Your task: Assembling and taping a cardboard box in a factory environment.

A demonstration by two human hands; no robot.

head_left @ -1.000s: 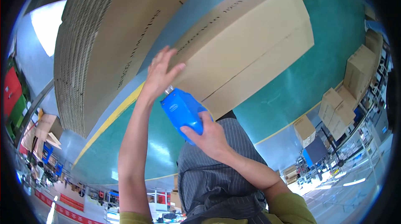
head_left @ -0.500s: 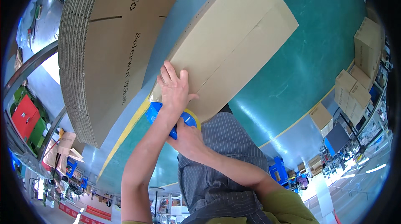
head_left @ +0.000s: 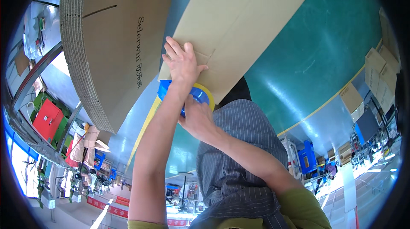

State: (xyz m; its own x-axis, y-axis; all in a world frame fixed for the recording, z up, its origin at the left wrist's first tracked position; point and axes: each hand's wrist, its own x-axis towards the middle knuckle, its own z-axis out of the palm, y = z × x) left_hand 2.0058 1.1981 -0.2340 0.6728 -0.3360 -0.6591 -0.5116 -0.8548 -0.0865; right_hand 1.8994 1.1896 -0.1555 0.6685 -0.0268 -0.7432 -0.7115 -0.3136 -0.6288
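A long brown cardboard box (head_left: 239, 28) stretches away from me, a seam running along its upper face. My left hand (head_left: 183, 64) lies on the box near its close end, palm down with the fingers spread. Just below it, my right hand (head_left: 198, 116) grips a blue tape dispenser (head_left: 200, 95) with a yellow roll edge. The dispenser is against the box's near end, partly covered by my left wrist. My right fingers are wrapped round its handle, which is mostly hidden.
A thick stack of flattened cardboard boxes (head_left: 124, 45) stands close on the left. Metal rails (head_left: 40, 69) and a red case (head_left: 48, 119) are beyond it. Several cartons (head_left: 380, 73) sit at the far right, past a yellow floor line (head_left: 314, 109).
My view has shifted, so the stack and box sit differently in it. Both hands keep their places at the box's near end, the right still gripping the tape dispenser.
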